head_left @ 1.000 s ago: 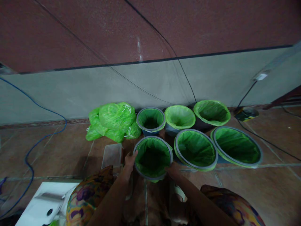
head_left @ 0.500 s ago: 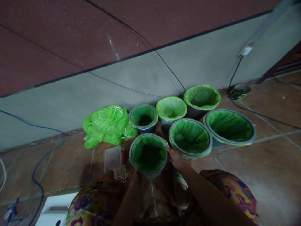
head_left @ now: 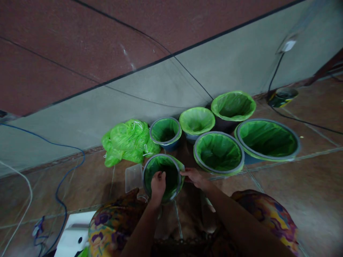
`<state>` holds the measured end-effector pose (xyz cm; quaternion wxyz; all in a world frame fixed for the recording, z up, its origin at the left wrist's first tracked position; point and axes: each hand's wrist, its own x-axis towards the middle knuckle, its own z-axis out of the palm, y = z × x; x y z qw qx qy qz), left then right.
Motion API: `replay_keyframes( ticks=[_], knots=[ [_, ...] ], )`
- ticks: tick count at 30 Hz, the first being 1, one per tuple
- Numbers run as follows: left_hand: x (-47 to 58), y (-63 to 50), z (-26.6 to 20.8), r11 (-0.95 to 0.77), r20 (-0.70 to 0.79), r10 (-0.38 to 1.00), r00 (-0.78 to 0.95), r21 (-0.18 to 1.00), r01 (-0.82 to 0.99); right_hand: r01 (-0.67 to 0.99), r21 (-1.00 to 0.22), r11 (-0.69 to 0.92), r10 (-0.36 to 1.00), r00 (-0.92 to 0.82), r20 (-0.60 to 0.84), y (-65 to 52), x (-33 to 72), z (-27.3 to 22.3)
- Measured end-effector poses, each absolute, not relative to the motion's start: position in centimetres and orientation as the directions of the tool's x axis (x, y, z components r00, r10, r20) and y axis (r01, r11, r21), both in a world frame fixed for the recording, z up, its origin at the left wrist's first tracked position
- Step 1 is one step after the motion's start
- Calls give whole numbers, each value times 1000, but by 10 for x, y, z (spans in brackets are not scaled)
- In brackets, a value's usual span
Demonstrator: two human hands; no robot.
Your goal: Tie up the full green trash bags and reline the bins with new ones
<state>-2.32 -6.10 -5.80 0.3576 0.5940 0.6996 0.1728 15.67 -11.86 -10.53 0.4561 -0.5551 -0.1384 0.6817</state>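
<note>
A small grey bin lined with a green plastic bag stands on the tiled floor just in front of my knees. My left hand reaches over the near rim into the bin, its fingers curled on the green liner. At the bin's right edge, my right hand grips the rim and the liner folded over it. My patterned clothing fills the bottom of the view.
Several more green-lined bins stand behind and to the right. A pile of green bags lies by the wall. A clear plastic tub, a white box and a blue cable are at the left.
My left hand has moved from the bin's outer left side over the rim into the liner. My right hand has stayed at the right rim. The view has tilted and shifted.
</note>
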Motion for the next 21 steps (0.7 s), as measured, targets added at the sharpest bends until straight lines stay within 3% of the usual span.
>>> replay_keyframes(
  ticks=[3, 12, 17, 21],
  knots=[
    [9, -57, -56, 97, -354, 921, 166, 618, 780, -401, -710, -578, 783, -27, -622, -116, 147, -101],
    [10, -63, -55, 29, -386, 899, 208, 525, 851, -399, -737, -545, 823, -86, -562, -116, 137, -96],
    [7, -62, -51, 68, -413, 876, 250, 618, 783, -445, -706, -551, 811, -85, -580, -117, 139, -100],
    [3, -66, -53, 284, -518, 819, 248, 741, 609, -448, -705, -549, 815, -99, -572, -119, 141, -98]
  ],
)
